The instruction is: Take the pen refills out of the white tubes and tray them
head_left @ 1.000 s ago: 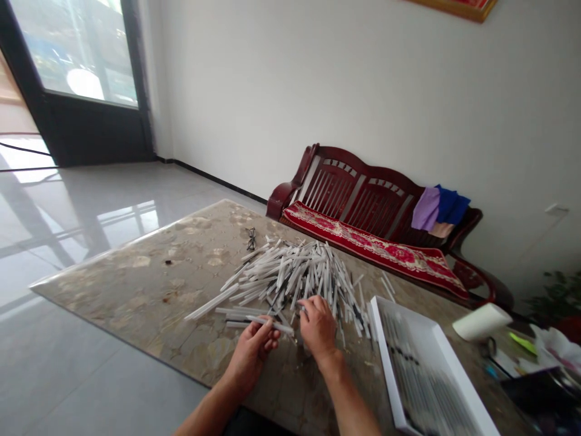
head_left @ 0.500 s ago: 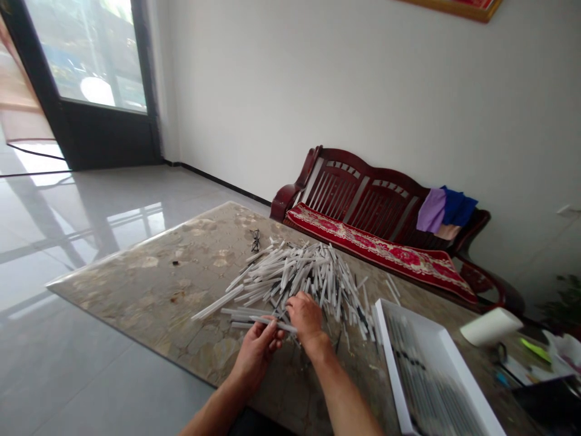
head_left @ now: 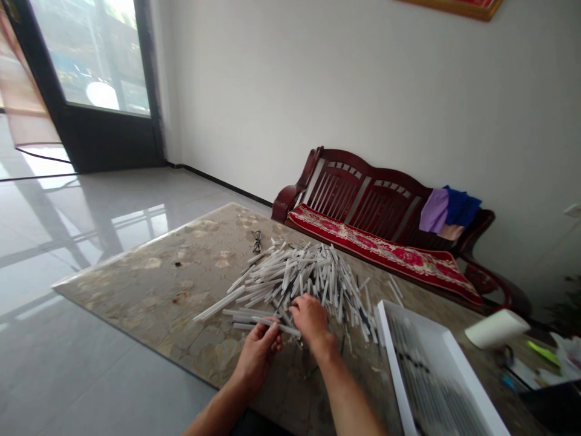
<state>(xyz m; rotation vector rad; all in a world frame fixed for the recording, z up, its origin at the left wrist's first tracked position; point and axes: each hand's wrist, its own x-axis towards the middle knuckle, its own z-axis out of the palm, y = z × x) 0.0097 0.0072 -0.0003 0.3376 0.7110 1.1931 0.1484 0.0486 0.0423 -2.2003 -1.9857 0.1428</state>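
Note:
My left hand (head_left: pixel 259 346) is closed on a whitish translucent tube (head_left: pixel 288 330), pinched between thumb and fingers. Just right of it, my right hand (head_left: pixel 311 320) reaches to the near edge of a heap of similar tubes (head_left: pixel 295 269), some with dark ends or dark pieces among them. Its fingers are bent together, and whatever they grip is hidden from me. A few tubes (head_left: pixel 236 314) lie beside my left hand, partly behind it.
A white open box (head_left: pixel 389 351) holding rows of thin grey rods stands at the right. Beyond it lie a white roll (head_left: pixel 496 329) and a bright green item (head_left: pixel 543 352). Black glasses (head_left: pixel 256 241) rest behind the heap. A wooden bench (head_left: pixel 376 200) backs the patterned table (head_left: pixel 149 281).
My right hand has shifted slightly right relative to my left. The left hand keeps its hold on the tube. The whole view has moved a little.

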